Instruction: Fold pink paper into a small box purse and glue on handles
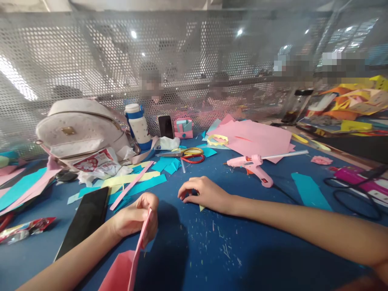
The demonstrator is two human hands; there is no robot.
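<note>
Lower centre-left of the frame, my left hand point(136, 220) pinches the top edge of the pink paper point(121, 273), which hangs below it. My right hand point(206, 195) sits just right, fingers curled onto the blue table point(273, 250); I cannot tell if it grips anything.

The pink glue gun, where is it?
In the head view the pink glue gun lies on the blue table right of centre, beyond the right hand, right of the scissors and before the pink paper.

No text can be read.
The red-and-white wrapper point(96, 161) by the bag point(80, 127) carries print, but it is too small and blurred to make out.
</note>
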